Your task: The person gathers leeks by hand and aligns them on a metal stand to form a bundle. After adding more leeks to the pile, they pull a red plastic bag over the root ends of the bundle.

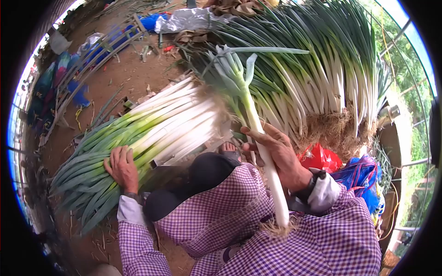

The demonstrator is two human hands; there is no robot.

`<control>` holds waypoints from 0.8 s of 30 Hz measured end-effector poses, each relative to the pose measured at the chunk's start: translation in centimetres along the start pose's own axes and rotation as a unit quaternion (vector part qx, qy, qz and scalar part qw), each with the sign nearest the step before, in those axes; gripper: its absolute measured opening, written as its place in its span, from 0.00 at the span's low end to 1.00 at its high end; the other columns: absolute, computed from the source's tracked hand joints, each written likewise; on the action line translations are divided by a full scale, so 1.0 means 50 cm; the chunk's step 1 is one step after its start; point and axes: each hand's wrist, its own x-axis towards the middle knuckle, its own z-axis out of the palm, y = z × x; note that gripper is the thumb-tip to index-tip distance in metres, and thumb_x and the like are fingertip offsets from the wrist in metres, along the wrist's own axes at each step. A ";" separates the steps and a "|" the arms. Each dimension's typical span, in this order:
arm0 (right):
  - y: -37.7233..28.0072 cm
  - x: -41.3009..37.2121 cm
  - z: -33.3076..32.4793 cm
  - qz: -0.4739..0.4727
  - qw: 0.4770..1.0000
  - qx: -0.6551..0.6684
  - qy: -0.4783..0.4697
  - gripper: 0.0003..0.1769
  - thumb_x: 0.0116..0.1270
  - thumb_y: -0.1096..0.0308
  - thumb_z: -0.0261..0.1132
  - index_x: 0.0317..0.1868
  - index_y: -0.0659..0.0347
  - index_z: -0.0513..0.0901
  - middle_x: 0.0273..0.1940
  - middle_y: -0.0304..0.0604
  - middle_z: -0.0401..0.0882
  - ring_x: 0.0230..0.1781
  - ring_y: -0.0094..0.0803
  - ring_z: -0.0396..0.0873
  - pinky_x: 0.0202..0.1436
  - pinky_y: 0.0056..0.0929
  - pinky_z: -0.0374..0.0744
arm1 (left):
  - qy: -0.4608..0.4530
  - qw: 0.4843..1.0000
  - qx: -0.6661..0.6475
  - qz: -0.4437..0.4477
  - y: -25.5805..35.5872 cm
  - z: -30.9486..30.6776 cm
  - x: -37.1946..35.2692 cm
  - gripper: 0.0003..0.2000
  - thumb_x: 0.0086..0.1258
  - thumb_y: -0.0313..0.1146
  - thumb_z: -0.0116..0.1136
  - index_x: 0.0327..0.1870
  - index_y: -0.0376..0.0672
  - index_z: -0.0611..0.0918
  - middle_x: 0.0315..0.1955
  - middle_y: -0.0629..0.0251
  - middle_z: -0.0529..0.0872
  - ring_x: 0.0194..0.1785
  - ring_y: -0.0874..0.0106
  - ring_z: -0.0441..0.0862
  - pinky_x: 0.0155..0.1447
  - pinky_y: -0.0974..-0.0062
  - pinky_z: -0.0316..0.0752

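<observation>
My right hand (281, 154) is wrapped round the white stalk of one leek (271, 179), whose roots hang down over my checked clothing and whose trimmed green top points up and away. My left hand (123, 168) rests on the green part of a pile of leeks (161, 119) to the left, its fingers close together on the leaves. The pile's white ends point to the upper right. Whether those fingers grip any stalk is hard to see.
A large heap of uncut leeks (317, 69) with brown roots lies at the upper right. Below it are a red plastic bag (320, 158) and a blue bundle (361, 177). Blue and silver sheeting (184, 20) and leaf scraps lie on the dirt ground (115, 78).
</observation>
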 end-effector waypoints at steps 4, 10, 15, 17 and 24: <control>0.005 0.009 -0.026 -0.001 0.999 -0.032 0.023 0.30 0.72 0.71 0.71 0.72 0.70 0.73 0.53 0.50 0.88 0.44 0.31 0.91 0.27 0.18 0.85 | 0.015 1.000 -0.006 0.004 -0.003 0.000 -0.005 0.14 0.80 0.47 0.58 0.55 0.51 0.88 0.58 0.73 0.85 0.69 0.71 0.77 0.80 0.51 0.53; 0.075 0.097 -0.234 0.075 0.968 -0.238 0.043 0.32 0.72 0.70 0.71 0.72 0.73 0.73 0.50 0.51 0.88 0.37 0.29 0.90 0.24 0.23 0.82 | 0.015 1.000 -0.002 -0.002 -0.004 0.002 -0.006 0.15 0.81 0.48 0.56 0.55 0.51 0.89 0.58 0.73 0.86 0.68 0.71 0.77 0.80 0.52 0.53; 0.100 0.123 -0.362 0.228 0.962 -0.151 0.002 0.20 0.75 0.73 0.68 0.64 0.74 0.80 0.52 0.48 0.89 0.49 0.32 0.90 0.42 0.25 0.86 | 0.024 1.000 -0.002 0.005 -0.006 0.002 -0.006 0.16 0.81 0.49 0.56 0.55 0.51 0.89 0.58 0.74 0.86 0.68 0.72 0.78 0.80 0.52 0.54; 0.091 0.110 -0.350 0.195 0.961 -0.195 -0.001 0.21 0.75 0.75 0.66 0.65 0.72 0.80 0.53 0.49 0.89 0.54 0.33 0.89 0.50 0.26 0.87 | 0.028 1.000 0.003 0.009 -0.006 0.002 -0.007 0.16 0.81 0.49 0.57 0.55 0.51 0.89 0.57 0.74 0.86 0.68 0.72 0.78 0.80 0.52 0.54; 0.004 0.088 -0.293 0.011 0.931 -0.339 -0.135 0.17 0.73 0.74 0.67 0.60 0.69 0.83 0.40 0.38 0.86 0.33 0.24 0.84 0.38 0.21 0.84 | 0.028 1.000 -0.007 0.003 -0.007 0.004 -0.007 0.15 0.80 0.49 0.58 0.54 0.52 0.89 0.57 0.74 0.87 0.67 0.71 0.78 0.80 0.52 0.54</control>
